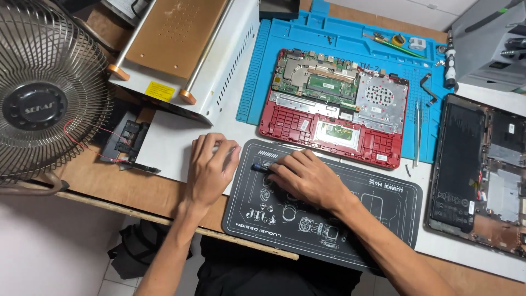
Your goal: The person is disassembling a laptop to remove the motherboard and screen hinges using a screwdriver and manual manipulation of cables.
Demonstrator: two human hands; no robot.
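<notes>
My right hand (307, 178) grips a light, slippery screwdriver (261, 167) (best held mid-handle) on the dark mat (383, 203); my left hand (211, 167) rests open beside it.

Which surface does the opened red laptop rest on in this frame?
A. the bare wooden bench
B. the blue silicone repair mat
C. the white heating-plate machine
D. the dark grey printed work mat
B: the opened red laptop lies on the blue silicone repair mat, whose blue edge shows around it; the dark grey printed work mat sits nearer, under the right hand.
</notes>
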